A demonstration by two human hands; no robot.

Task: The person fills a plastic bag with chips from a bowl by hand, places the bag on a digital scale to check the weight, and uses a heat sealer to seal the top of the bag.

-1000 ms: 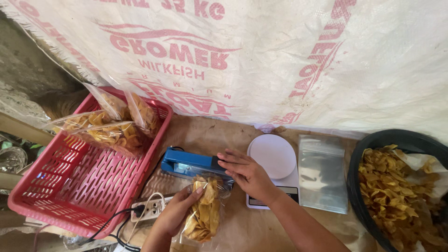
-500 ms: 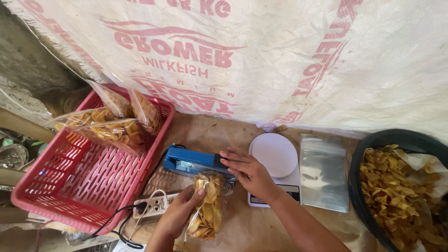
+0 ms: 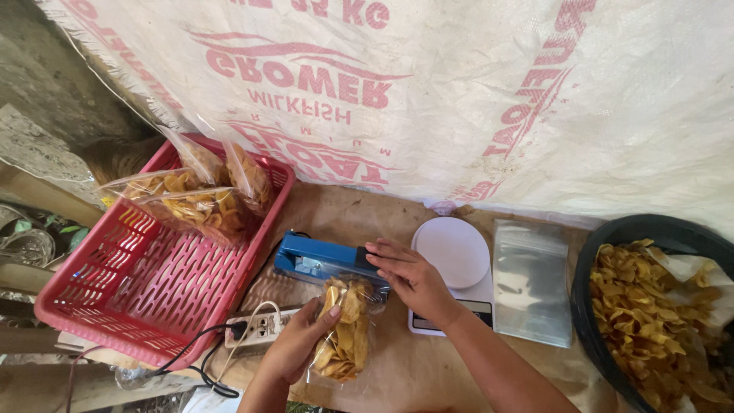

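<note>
— What have your hands got just now?

— My left hand [image 3: 294, 348] is curled around the side of a clear plastic bag of yellow chips [image 3: 344, 333], holding it up off the brown paper-covered table [image 3: 413, 367]. The bag's top end sits in the blue bar-shaped heat sealer [image 3: 321, 260].

— And the right?

— My right hand [image 3: 413, 279] lies flat, fingers together, pressing on the right end of the sealer's arm, just above the bag's mouth. It grips nothing.

— What's around you?

— To the left, a red slotted plastic basket [image 3: 145, 283] with filled clear bags of chips [image 3: 195, 199] piled in its far corner. A white power strip [image 3: 260, 327] lies near the basket's near right corner, just left of my left hand. Right of my right hand is a white round-topped kitchen scale [image 3: 455, 256], then a stack of empty clear bags [image 3: 531, 279], then a black round tub of loose chips [image 3: 650, 306] at the far right. A white woven sack sheet [image 3: 459, 92] hangs behind.
</note>
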